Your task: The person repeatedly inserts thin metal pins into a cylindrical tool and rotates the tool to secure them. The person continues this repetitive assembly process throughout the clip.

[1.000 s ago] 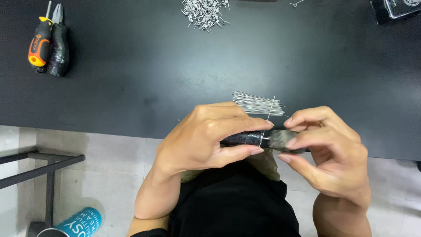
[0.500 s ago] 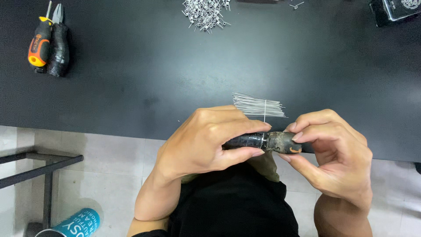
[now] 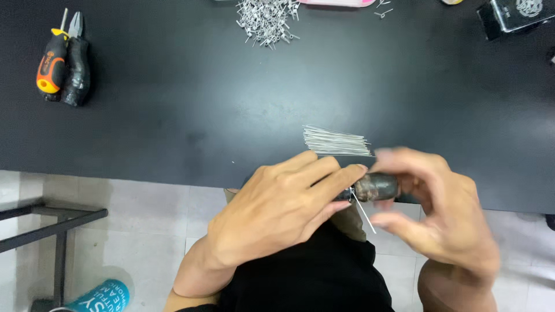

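Note:
My left hand (image 3: 283, 202) grips a dark, worn cylindrical tool (image 3: 376, 187) at the near edge of the black table (image 3: 191, 110). A thin straight wire (image 3: 363, 210) sticks out of the tool and slants down toward me. My right hand (image 3: 439, 208), blurred by motion, holds the tool's right end with thumb and fingers curled around it. Just beyond both hands lies a flat bundle of straight thin wires (image 3: 336, 142) on the table.
A pile of small bent wire pieces (image 3: 266, 18) lies at the far edge. An orange-and-black screwdriver (image 3: 52, 65) and black-handled pliers (image 3: 76, 62) lie far left. A dark box (image 3: 513, 15) sits far right. A metal frame (image 3: 46, 228) and a teal can (image 3: 98, 296) are below on the floor.
The wire, upright at the tool before, now slants down below it. My right hand has shifted around the tool's end and is blurred.

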